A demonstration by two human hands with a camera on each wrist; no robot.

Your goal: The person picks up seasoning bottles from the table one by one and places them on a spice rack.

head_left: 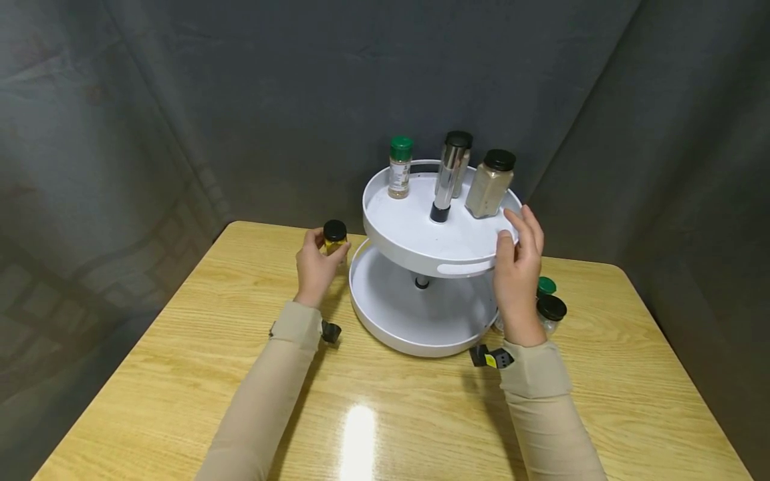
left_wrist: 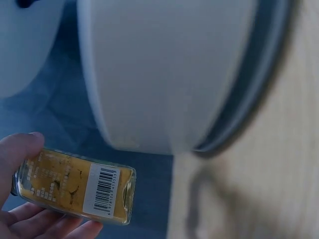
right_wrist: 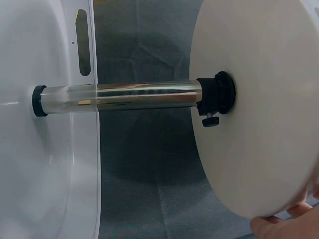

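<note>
Pinching a clear, black-lidded yellow jar [left_wrist: 72, 185], the left hand [head_left: 317, 268] reaches forward; the right hand [head_left: 520, 280] grips a round white tray [head_left: 415, 230] beside a black-lidded tan jar [head_left: 489, 192].

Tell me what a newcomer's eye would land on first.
Probably the white two-tier stand on the wooden table, its upper tray bearing a green-capped bottle on the left and a black-lidded jar on the right. Next, the left hand holds a yellow-filled jar left of the stand; the right hand grips the upper tray's edge.
</note>
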